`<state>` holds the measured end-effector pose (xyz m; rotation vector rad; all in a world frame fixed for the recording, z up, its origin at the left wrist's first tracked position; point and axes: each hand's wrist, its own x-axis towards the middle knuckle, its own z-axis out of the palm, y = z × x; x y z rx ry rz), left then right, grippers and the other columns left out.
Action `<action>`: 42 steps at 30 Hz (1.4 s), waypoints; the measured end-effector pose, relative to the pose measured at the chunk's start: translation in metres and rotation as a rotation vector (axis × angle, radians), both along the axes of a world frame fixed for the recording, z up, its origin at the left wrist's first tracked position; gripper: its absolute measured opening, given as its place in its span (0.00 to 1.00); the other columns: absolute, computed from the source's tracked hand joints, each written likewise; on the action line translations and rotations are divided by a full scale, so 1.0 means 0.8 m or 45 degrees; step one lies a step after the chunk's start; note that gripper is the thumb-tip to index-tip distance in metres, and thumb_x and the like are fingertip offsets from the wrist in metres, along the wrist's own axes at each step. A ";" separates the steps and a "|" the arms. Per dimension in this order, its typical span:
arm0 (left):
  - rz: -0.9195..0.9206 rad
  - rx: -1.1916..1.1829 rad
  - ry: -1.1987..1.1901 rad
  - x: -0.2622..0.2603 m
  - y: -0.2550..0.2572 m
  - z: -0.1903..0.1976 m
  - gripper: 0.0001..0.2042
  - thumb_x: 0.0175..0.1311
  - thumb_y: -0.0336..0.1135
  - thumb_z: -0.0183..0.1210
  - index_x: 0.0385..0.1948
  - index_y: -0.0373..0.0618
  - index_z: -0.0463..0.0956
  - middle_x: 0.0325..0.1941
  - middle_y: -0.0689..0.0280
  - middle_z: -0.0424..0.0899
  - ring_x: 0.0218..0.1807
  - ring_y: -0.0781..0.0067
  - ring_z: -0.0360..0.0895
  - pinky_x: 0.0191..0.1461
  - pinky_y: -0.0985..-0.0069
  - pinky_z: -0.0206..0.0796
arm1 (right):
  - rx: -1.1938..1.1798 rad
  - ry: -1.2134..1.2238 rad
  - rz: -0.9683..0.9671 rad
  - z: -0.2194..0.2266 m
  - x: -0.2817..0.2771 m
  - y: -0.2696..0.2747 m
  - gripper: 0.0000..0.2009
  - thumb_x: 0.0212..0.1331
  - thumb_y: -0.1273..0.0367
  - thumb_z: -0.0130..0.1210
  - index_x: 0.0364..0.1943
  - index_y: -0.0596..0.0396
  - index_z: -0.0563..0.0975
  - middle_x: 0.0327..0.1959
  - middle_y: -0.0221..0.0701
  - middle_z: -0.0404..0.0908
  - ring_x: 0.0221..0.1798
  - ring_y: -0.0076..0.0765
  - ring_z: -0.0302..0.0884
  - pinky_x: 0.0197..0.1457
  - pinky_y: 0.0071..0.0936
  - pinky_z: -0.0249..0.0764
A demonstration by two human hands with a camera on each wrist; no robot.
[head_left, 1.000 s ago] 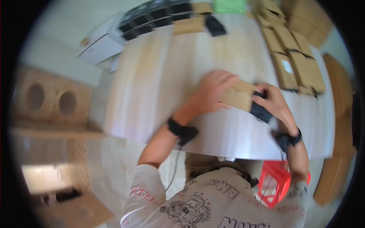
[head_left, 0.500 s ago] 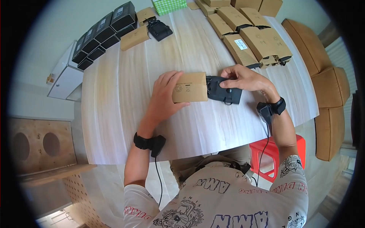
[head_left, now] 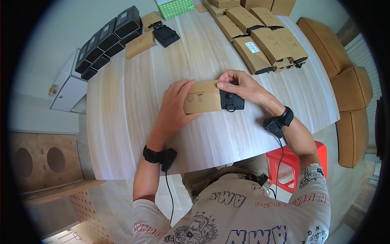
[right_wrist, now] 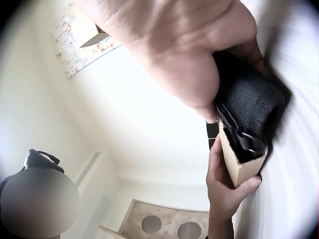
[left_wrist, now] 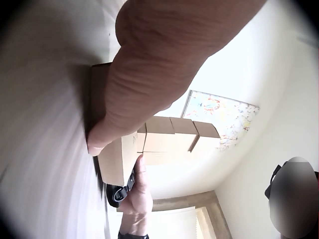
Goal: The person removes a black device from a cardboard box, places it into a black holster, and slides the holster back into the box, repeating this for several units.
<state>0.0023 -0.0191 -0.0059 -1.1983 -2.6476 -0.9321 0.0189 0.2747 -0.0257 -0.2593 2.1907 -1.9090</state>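
Note:
A small brown cardboard box (head_left: 206, 99) lies flat on the table in front of the person. The left hand (head_left: 175, 101) grips it from its left end, thumb along the near side and fingers over the far side. Part of a black fabric pouch (head_left: 235, 102) with a strap and a ring sticks out of the box's right end. The right hand (head_left: 243, 87) holds this pouch, its thumb on top near the box's mouth. In the right wrist view the pouch (right_wrist: 249, 94) enters the open cardboard end (right_wrist: 246, 173), and the left hand (right_wrist: 222, 191) steadies the box.
Stacked black boxes (head_left: 106, 37) stand at the back left. Beside them are another cardboard box (head_left: 140, 45) and a black pouch (head_left: 166, 36). A green checked box (head_left: 177, 9) is at the back; rows of cardboard boxes (head_left: 270, 42) fill the back right. A red stool (head_left: 321, 156) stands below.
The right hand has moved left and pushed the black pouch deeper into the cardboard box, so less of it shows. The left hand keeps its hold. The head view has turned since the earliest frame.

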 end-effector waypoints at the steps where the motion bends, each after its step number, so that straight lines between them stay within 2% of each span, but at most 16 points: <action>1: 0.016 -0.006 0.016 -0.001 -0.001 -0.001 0.46 0.46 0.36 0.81 0.73 0.44 0.68 0.73 0.55 0.72 0.74 0.47 0.68 0.78 0.54 0.62 | -0.099 -0.021 -0.028 -0.004 0.001 -0.002 0.21 0.72 0.55 0.67 0.52 0.62 0.82 0.44 0.27 0.84 0.45 0.19 0.79 0.51 0.22 0.76; 4: 0.116 0.034 0.048 -0.006 -0.004 -0.009 0.46 0.47 0.37 0.81 0.73 0.42 0.68 0.73 0.54 0.72 0.73 0.47 0.68 0.78 0.54 0.62 | 0.136 0.108 -0.287 0.013 -0.001 0.004 0.20 0.75 0.56 0.64 0.53 0.63 0.81 0.45 0.29 0.84 0.44 0.18 0.79 0.47 0.21 0.78; 5: 0.121 0.034 0.053 -0.007 -0.005 -0.010 0.46 0.47 0.37 0.81 0.73 0.42 0.68 0.73 0.54 0.72 0.73 0.47 0.68 0.78 0.54 0.62 | 0.171 0.017 -0.327 0.024 0.007 0.007 0.21 0.77 0.56 0.61 0.54 0.66 0.80 0.40 0.30 0.84 0.39 0.19 0.80 0.41 0.22 0.79; 8: 0.205 0.025 0.086 -0.007 -0.004 -0.009 0.46 0.47 0.36 0.81 0.73 0.41 0.68 0.72 0.54 0.72 0.73 0.47 0.68 0.77 0.54 0.62 | 0.173 -0.063 -0.032 0.005 -0.004 0.021 0.24 0.78 0.55 0.59 0.58 0.67 0.79 0.34 0.29 0.83 0.32 0.20 0.79 0.36 0.22 0.79; 9: 0.156 0.040 0.098 -0.006 -0.003 -0.010 0.46 0.47 0.36 0.81 0.73 0.42 0.68 0.72 0.54 0.72 0.73 0.47 0.68 0.77 0.54 0.62 | 0.073 0.004 -0.075 -0.003 0.002 0.004 0.23 0.79 0.55 0.57 0.58 0.66 0.80 0.30 0.27 0.81 0.28 0.20 0.77 0.36 0.22 0.78; 12: 0.111 0.059 0.098 -0.007 -0.001 -0.009 0.46 0.47 0.36 0.81 0.73 0.42 0.67 0.71 0.55 0.72 0.73 0.47 0.68 0.77 0.55 0.63 | 0.122 0.106 -0.173 -0.005 0.013 -0.015 0.22 0.80 0.56 0.55 0.58 0.65 0.81 0.30 0.25 0.81 0.28 0.20 0.76 0.35 0.22 0.76; 13: 0.126 0.065 0.080 -0.005 -0.003 -0.009 0.46 0.47 0.36 0.81 0.73 0.42 0.67 0.71 0.55 0.72 0.73 0.47 0.68 0.77 0.55 0.63 | -0.055 0.063 -0.155 -0.003 0.010 -0.013 0.21 0.81 0.56 0.54 0.50 0.64 0.83 0.29 0.24 0.80 0.29 0.19 0.76 0.34 0.21 0.75; 14: 0.132 0.064 0.078 -0.004 -0.003 -0.008 0.46 0.47 0.36 0.81 0.73 0.42 0.67 0.71 0.55 0.72 0.73 0.47 0.68 0.77 0.55 0.63 | -0.055 0.060 -0.149 -0.004 0.004 -0.007 0.21 0.81 0.56 0.54 0.50 0.64 0.83 0.29 0.24 0.80 0.29 0.19 0.76 0.34 0.21 0.75; 17: 0.145 0.069 0.133 -0.006 -0.001 -0.006 0.47 0.47 0.36 0.81 0.74 0.43 0.67 0.71 0.55 0.72 0.73 0.47 0.68 0.76 0.55 0.64 | -0.012 -0.027 -0.069 0.002 -0.002 0.005 0.20 0.81 0.56 0.55 0.34 0.58 0.81 0.27 0.24 0.80 0.29 0.17 0.77 0.34 0.19 0.77; 25: 0.024 0.028 0.284 -0.005 0.008 -0.011 0.48 0.45 0.36 0.82 0.73 0.42 0.67 0.73 0.54 0.71 0.74 0.46 0.68 0.78 0.53 0.62 | -0.055 -0.057 -0.049 -0.006 0.003 -0.007 0.20 0.81 0.57 0.56 0.35 0.59 0.81 0.27 0.24 0.79 0.29 0.17 0.77 0.34 0.19 0.77; 29: 0.079 0.119 0.182 0.002 0.012 -0.002 0.48 0.46 0.34 0.82 0.74 0.41 0.66 0.73 0.52 0.71 0.74 0.46 0.68 0.77 0.54 0.62 | -0.053 0.023 -0.063 0.004 0.009 -0.015 0.18 0.81 0.58 0.56 0.40 0.61 0.82 0.28 0.24 0.80 0.30 0.17 0.76 0.36 0.20 0.77; 31: 0.370 0.561 0.063 0.002 0.019 -0.007 0.41 0.60 0.35 0.77 0.74 0.38 0.64 0.70 0.53 0.75 0.72 0.55 0.71 0.76 0.61 0.65 | -0.034 0.069 -0.081 0.004 0.009 -0.017 0.18 0.81 0.58 0.56 0.42 0.62 0.82 0.28 0.25 0.80 0.30 0.17 0.76 0.37 0.20 0.77; 32: 0.371 0.560 0.066 -0.004 0.014 -0.014 0.41 0.60 0.35 0.77 0.74 0.38 0.64 0.70 0.53 0.75 0.72 0.55 0.71 0.76 0.61 0.65 | -0.052 0.113 -0.085 0.003 0.009 -0.016 0.16 0.80 0.60 0.57 0.44 0.62 0.81 0.31 0.25 0.82 0.31 0.17 0.77 0.38 0.21 0.78; 34: 0.315 0.785 -0.664 -0.018 0.005 -0.028 0.32 0.73 0.36 0.68 0.73 0.36 0.63 0.66 0.57 0.78 0.68 0.67 0.73 0.74 0.69 0.65 | -0.067 0.162 -0.084 0.003 0.011 -0.019 0.15 0.80 0.61 0.58 0.46 0.63 0.81 0.33 0.26 0.83 0.33 0.17 0.79 0.40 0.21 0.79; 36: 0.299 0.784 -0.656 -0.020 0.000 -0.038 0.31 0.75 0.36 0.65 0.74 0.34 0.62 0.66 0.57 0.77 0.68 0.67 0.74 0.72 0.70 0.67 | -0.256 0.148 -0.194 0.004 0.013 -0.028 0.12 0.79 0.66 0.59 0.48 0.64 0.80 0.37 0.27 0.85 0.37 0.19 0.83 0.44 0.23 0.83; 42: 0.221 0.825 -0.626 -0.018 0.006 -0.046 0.29 0.80 0.35 0.57 0.76 0.32 0.60 0.67 0.55 0.78 0.67 0.68 0.75 0.71 0.70 0.68 | -0.299 -0.019 -0.161 -0.026 0.003 -0.019 0.09 0.77 0.69 0.60 0.49 0.62 0.79 0.40 0.31 0.87 0.40 0.21 0.86 0.45 0.23 0.86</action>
